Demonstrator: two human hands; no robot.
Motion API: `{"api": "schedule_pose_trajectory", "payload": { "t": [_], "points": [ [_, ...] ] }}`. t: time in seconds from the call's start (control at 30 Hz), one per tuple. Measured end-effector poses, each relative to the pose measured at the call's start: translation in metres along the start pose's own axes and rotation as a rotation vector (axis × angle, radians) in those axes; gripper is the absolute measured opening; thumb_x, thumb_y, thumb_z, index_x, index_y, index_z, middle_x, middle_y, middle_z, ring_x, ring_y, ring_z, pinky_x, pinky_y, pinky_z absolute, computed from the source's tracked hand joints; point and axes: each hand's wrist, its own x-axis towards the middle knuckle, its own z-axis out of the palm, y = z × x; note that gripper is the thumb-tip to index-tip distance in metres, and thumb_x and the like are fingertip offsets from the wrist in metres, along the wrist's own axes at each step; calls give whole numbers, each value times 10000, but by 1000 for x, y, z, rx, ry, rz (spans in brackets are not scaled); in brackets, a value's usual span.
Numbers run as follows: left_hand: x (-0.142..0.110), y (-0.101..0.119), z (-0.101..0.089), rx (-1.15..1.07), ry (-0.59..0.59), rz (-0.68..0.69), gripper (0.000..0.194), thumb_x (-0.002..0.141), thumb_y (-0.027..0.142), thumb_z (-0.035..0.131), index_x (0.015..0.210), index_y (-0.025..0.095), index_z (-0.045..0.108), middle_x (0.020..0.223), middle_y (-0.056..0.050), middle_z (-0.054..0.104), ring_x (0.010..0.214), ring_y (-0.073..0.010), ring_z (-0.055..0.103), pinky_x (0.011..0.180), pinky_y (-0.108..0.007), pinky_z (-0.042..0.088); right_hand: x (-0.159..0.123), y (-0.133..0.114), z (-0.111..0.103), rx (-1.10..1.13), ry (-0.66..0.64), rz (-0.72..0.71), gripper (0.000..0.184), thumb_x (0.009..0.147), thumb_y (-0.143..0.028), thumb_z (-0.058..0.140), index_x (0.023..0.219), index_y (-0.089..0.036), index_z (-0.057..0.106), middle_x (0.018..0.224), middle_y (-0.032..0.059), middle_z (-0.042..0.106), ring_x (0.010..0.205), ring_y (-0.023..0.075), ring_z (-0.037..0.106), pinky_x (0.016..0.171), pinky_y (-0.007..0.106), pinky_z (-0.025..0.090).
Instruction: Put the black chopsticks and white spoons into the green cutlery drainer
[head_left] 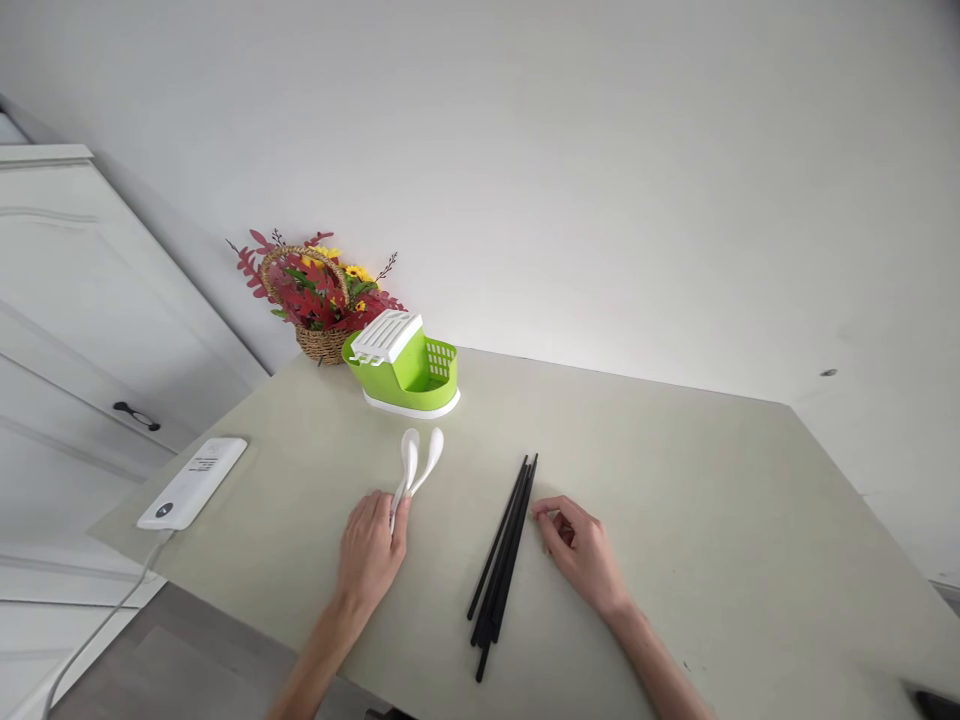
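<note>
My left hand point(375, 550) is closed round the handles of two white spoons point(409, 460), whose bowls point away from me and spread apart. A bundle of black chopsticks point(506, 560) lies on the table between my hands, pointing away from me. Just right of the chopsticks, my right hand point(581, 550) rests with its fingers curled in and thumb near the fingertips; I see nothing in it. Beyond the spoons stands a green and white cutlery holder point(409, 375), with a slotted white top on its left and an open basket section on its right.
A wicker basket point(324, 345) of red and yellow artificial flowers stands behind the holder, near the wall. At the table's left edge lies a white box-shaped device point(195, 485) with a cable hanging down. White cabinets point(82, 330) stand to the left of the table point(675, 500).
</note>
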Motion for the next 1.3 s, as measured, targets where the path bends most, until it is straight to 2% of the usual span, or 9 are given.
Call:
{"api": "schedule_pose_trajectory", "payload": {
  "t": [0.1, 0.17, 0.27, 0.33, 0.43, 0.53, 0.87, 1.1, 1.3],
  "points": [
    [1, 28, 2, -126, -22, 52, 360, 1089, 378, 346, 789, 236, 485, 737, -37, 571, 722, -224, 571, 661, -339, 434, 0, -2, -2, 85, -8, 38, 318, 1013, -489, 505, 1023, -220, 674, 791, 45, 686, 634, 161, 609, 551, 272, 475],
    [0, 55, 4, -183, -57, 107, 334, 1091, 351, 363, 808, 230, 489, 750, -37, 574, 719, -214, 568, 650, -330, 436, 1, -4, -6, 177, 31, 18, 331, 996, -483, 552, 1189, -226, 630, 1030, 97, 714, 834, 193, 676, 608, 276, 527],
    [-5, 103, 8, -210, -100, 187, 308, 1091, 321, 377, 828, 222, 504, 786, -51, 596, 742, -216, 577, 677, -348, 456, 3, -4, -13, 339, 84, -80, 609, 963, -460, 630, 1504, -294, 405, 1411, 143, 575, 1242, 251, 608, 882, 371, 580],
    [-9, 133, 10, -211, -120, 230, 290, 1087, 314, 390, 848, 216, 522, 817, -62, 612, 769, -224, 585, 705, -368, 471, 4, -3, -17, 451, 82, -121, 785, 948, -470, 657, 1597, -370, 228, 1534, 135, 469, 1359, 275, 536, 1004, 459, 545],
    [-17, 167, 10, -223, -166, 279, 280, 1090, 302, 379, 879, 206, 536, 840, -57, 614, 778, -220, 593, 722, -375, 489, 4, -3, -23, 551, 108, -74, 877, 917, -492, 698, 1598, -450, 146, 1604, 113, 379, 1359, 301, 552, 1004, 497, 550],
    [-22, 186, 9, -225, -188, 294, 296, 1090, 293, 364, 857, 204, 525, 825, -53, 609, 762, -220, 605, 693, -368, 492, 4, -7, -26, 579, 159, 40, 796, 911, -494, 706, 1553, -441, 237, 1533, 104, 463, 1211, 297, 665, 894, 456, 604],
    [-35, 199, 13, -260, -182, 241, 255, 1091, 283, 375, 882, 216, 505, 809, -31, 623, 742, -207, 672, 605, -322, 488, 3, -10, -21, 663, 239, 201, 516, 996, -607, 487, 1422, -331, 396, 1120, 76, 755, 825, 246, 749, 667, 373, 601],
    [-38, 196, 11, -239, -244, 198, 270, 1105, 315, 325, 911, 228, 491, 783, -13, 628, 622, -183, 659, 488, -301, 400, 3, -7, -19, 562, 278, 237, 580, 989, -669, 422, 1435, -300, 409, 1121, 97, 770, 864, 275, 752, 672, 383, 594],
    [-31, 191, 8, -258, -274, 154, 314, 1115, 328, 273, 902, 227, 481, 781, -5, 628, 593, -161, 647, 478, -282, 374, 6, 0, -20, 735, 232, 264, 555, 959, -664, 519, 1402, -339, 439, 1154, 67, 760, 923, 270, 767, 744, 401, 614]
  ]
}}
